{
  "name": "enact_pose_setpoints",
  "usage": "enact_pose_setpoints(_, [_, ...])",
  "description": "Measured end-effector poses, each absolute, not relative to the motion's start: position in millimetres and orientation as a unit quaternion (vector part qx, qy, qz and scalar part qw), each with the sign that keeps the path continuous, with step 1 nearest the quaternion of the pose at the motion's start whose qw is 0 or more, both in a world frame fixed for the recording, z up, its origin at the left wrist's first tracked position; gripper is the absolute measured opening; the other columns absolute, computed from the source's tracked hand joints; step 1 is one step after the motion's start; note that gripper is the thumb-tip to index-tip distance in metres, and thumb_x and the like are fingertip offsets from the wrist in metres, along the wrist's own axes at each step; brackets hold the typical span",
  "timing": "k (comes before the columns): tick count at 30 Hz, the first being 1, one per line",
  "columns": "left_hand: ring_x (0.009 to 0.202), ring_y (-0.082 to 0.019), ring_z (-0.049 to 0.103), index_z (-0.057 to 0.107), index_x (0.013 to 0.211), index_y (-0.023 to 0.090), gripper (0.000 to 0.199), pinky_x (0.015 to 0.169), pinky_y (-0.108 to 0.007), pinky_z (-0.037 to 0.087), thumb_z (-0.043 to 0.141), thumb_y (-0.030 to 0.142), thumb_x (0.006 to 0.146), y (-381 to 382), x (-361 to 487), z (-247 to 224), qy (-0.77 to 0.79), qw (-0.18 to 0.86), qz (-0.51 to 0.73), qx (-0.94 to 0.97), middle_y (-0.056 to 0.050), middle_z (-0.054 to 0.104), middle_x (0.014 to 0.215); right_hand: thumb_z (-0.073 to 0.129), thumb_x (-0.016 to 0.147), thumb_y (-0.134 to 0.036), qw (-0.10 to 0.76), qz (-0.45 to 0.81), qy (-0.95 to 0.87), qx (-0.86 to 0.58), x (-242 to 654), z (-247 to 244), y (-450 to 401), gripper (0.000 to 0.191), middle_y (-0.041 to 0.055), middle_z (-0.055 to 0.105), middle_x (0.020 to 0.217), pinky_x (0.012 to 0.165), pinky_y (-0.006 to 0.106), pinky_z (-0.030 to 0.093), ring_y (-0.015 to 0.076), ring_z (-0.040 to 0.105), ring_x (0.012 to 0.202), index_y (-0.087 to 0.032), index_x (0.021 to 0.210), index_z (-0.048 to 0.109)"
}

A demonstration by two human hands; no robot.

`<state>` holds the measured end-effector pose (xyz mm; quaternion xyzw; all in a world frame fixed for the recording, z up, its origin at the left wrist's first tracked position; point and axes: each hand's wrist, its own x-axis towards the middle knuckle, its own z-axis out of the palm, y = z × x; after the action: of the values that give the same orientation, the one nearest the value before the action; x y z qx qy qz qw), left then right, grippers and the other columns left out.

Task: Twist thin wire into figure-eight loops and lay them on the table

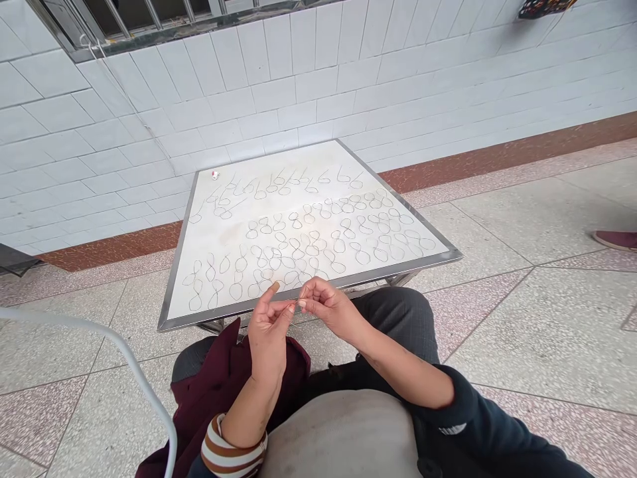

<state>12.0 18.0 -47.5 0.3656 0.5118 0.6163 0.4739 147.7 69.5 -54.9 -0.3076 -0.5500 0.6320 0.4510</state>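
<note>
Wire (297, 301), too fine to trace fully, appears pinched by both our left hand (269, 325) and right hand (326, 305), presumably for control, at the near edge of the table (293, 157). Looped wires (294, 221) lie spread across its white top, perhaps against tangling; beyond, we see tiled wall (249, 99) and speckled floor (587, 318).

The thin strand (297, 301) pinched by your left hand (270, 328) and right hand (328, 307) is too fine for you to trace. You can't identify the tiny red-and-white object (215, 175) on the counter (298, 156). Above, your view cuts off the window (144, 16) and a patterned item (546, 7); at right, a maroon shoe (616, 239).
</note>
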Motion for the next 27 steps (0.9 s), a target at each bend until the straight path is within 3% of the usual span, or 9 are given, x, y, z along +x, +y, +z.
enact_pose_setpoints(14, [0.082, -0.016, 0.068, 0.058, 0.129, 0.022, 0.062, 0.09, -0.035, 0.049, 0.08, 0.026, 0.071, 16.4, 14.0, -47.3, 0.509, 0.486, 0.618, 0.349, 0.0, 0.074, 0.081, 0.068, 0.081, -0.042, 0.459, 0.622, -0.554, -0.311, 143.3, -62.2, 67.5, 0.025, -0.0039, 0.053, 0.067, 0.062, 0.028, 0.041, 0.0128, 0.05, 0.064, -0.023, 0.079, 0.052])
enact_pose_setpoints(27, [0.078, -0.015, 0.065, 0.058, 0.129, 0.022, 0.056, 0.088, -0.033, 0.05, 0.076, 0.026, 0.076, 15.5, 14.5, -48.2, 0.494, 0.459, 0.629, 0.387, 0.001, 0.07, 0.077, 0.065, 0.083, -0.051, 0.44, 0.633, -0.561, -0.301, 145.7, -54.6, 63.0, 0.03, -0.003, 0.053, 0.07, 0.064, 0.029, 0.044, 0.0136, 0.052, 0.067, -0.023, 0.081, 0.052])
